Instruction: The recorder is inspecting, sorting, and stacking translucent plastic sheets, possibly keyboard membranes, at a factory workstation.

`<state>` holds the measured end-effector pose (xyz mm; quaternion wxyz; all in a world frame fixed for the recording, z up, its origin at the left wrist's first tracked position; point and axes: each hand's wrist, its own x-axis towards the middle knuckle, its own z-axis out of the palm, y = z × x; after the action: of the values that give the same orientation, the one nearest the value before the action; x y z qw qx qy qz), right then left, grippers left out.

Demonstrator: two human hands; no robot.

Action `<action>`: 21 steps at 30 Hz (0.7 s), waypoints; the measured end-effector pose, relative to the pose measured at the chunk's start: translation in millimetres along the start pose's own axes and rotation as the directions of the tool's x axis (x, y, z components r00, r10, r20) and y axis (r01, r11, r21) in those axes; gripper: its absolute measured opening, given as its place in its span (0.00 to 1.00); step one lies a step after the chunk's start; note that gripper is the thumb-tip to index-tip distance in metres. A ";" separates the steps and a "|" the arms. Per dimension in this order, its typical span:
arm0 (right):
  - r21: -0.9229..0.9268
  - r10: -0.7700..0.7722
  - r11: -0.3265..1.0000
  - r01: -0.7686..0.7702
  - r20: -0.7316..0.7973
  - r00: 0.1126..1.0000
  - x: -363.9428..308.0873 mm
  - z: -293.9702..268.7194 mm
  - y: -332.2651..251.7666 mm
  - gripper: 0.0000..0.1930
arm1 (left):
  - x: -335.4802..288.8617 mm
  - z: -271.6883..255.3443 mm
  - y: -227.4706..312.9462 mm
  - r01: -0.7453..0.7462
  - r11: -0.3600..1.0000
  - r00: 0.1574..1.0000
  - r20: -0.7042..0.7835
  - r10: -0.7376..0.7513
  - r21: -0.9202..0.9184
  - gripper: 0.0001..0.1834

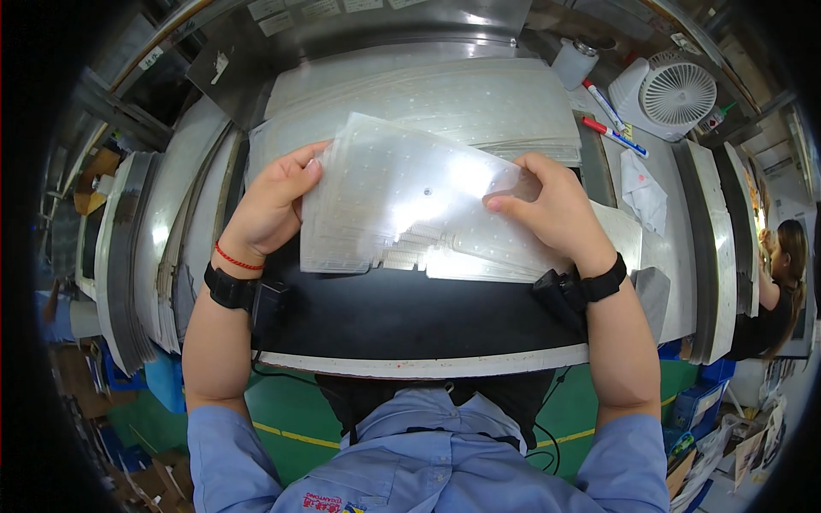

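1. Black-topped bench (pixel 419 321), pale front edge; green floor (pixel 291 426) with yellow line below.
2. Shiny thin sheets (pixel 402 184) fanned over bench, between my hands; larger sheet stack (pixel 428 94) behind.
3. Right hand (pixel 547 205) pinches sheets' right side. Left hand (pixel 278 195) at left edge, can't tell if gripping.
4. Lidded translucent jar (pixel 573 65) back right, near white fan (pixel 676 94); contents unclear.

Green floor (pixel 289 403) here, yellow line (pixel 295 437) across it, black-topped workbench (pixel 419 321) above, grey metal panel (pixel 470 27) behind; blurry blue boxes (pixel 697 406), probably plastic, off right.
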<state>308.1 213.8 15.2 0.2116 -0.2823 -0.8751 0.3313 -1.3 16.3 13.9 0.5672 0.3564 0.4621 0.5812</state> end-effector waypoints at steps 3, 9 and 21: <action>0.002 -0.002 1.000 0.002 -0.014 1.000 -0.6 0.2 0.7 0.23 | -2.8 5.2 0.9 -0.006 0.991 0.999 -0.053 0.013 0.133 0.25; 0.004 0.028 1.000 -0.028 -0.011 1.000 -0.5 -1.9 -3.3 0.23 | 0.5 4.0 0.2 0.032 0.995 0.996 -0.088 -0.024 0.094 0.26; -0.045 0.058 0.997 -0.058 -0.002 0.998 -0.3 -3.3 -2.8 0.25 | 0.7 7.3 2.6 0.006 0.999 0.996 -0.088 -0.001 0.054 0.25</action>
<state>309.2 213.4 19.4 0.1959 -0.3125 -0.8736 0.3174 4.6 18.1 18.7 0.5374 0.3450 0.5027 0.5827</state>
